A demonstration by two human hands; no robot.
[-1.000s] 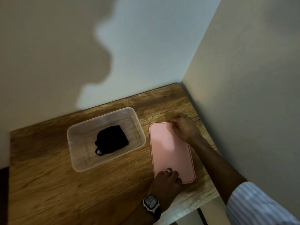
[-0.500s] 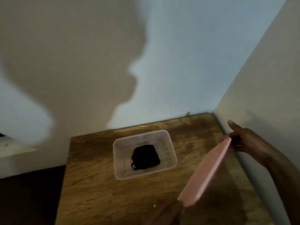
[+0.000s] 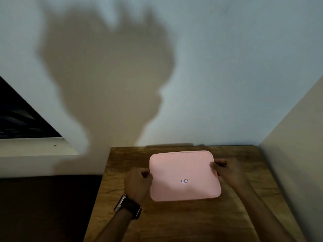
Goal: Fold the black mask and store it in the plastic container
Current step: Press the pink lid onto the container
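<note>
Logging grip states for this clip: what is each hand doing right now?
Left hand: closed on the left edge of the pink lid.
Right hand: closed on the lid's right edge.

Dim, soft focus; large head shadow on wall; edges wide-angle warped.

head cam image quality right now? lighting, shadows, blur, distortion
Head view: dim, warm light from behind the person casts a big soft shadow on the back wall. Pink lid is the brightest thing, no glare; its small label is unreadable. Left hand and right hand look dark, low in detail. Wide-angle lens makes the wooden table edges splay outward.
</note>
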